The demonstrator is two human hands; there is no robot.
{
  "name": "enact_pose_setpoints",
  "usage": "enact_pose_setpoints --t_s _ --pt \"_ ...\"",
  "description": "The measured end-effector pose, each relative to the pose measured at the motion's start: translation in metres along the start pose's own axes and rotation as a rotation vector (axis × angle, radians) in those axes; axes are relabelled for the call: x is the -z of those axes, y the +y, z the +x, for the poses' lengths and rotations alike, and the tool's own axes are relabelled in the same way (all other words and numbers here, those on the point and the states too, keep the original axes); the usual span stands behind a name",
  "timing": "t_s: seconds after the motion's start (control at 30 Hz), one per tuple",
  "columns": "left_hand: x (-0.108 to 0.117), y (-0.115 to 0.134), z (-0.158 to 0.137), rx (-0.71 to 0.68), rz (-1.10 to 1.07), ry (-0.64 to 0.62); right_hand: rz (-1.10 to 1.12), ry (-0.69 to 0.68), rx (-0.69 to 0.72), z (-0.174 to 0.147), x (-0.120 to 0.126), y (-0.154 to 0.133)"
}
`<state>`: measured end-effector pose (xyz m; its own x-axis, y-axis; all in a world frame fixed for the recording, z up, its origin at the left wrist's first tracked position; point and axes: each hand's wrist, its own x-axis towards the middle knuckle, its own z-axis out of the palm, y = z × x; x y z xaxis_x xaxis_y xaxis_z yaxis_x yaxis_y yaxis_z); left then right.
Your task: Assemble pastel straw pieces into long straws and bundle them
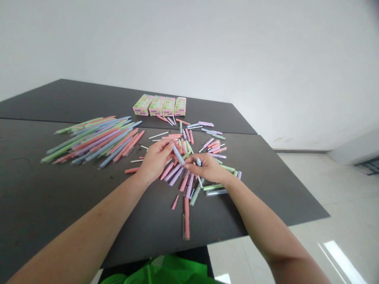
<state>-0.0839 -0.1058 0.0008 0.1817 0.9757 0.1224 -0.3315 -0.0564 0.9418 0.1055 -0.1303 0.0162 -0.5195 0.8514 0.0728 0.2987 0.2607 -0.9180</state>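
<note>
On the matte black table (44, 197) I see my left hand (154, 161) and right hand (207, 167) pinching one slim blue pen barrel (178, 154) above scattered pastel tubes (186, 179).

A plain workroom or small packing space, not a home. A dark table (44, 189) stands against a bare white wall (189, 47) on a glossy tiled floor (325, 189). Pastel pen parts (94, 140) lie sorted in heaps beside four identical retail boxes (160, 105).

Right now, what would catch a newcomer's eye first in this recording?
Two bare hands meet at the middle of the dark table: the left hand and right hand hold a blue pen piece between them over scattered pastel pen parts. To the left lies a fanned pile of long pastel pens; behind stand four pink-green boxes in a row.
</note>
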Motion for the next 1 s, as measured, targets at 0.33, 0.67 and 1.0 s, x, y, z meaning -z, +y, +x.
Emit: enact_pose_setpoints --t_s 0.33,0.67,1.0 --pt "-0.004 0.001 -0.002 0.014 0.033 0.026 -0.054 0.012 0.026 0.0 -0.001 0.003" --pt "-0.006 -0.007 -0.001 0.172 -0.236 0.077 0.382 0.113 -0.032 0.004 0.0 0.01" --pt "-0.022 -0.007 -0.008 0.423 -0.337 0.07 0.193 0.35 0.067 0.006 -0.001 0.008"
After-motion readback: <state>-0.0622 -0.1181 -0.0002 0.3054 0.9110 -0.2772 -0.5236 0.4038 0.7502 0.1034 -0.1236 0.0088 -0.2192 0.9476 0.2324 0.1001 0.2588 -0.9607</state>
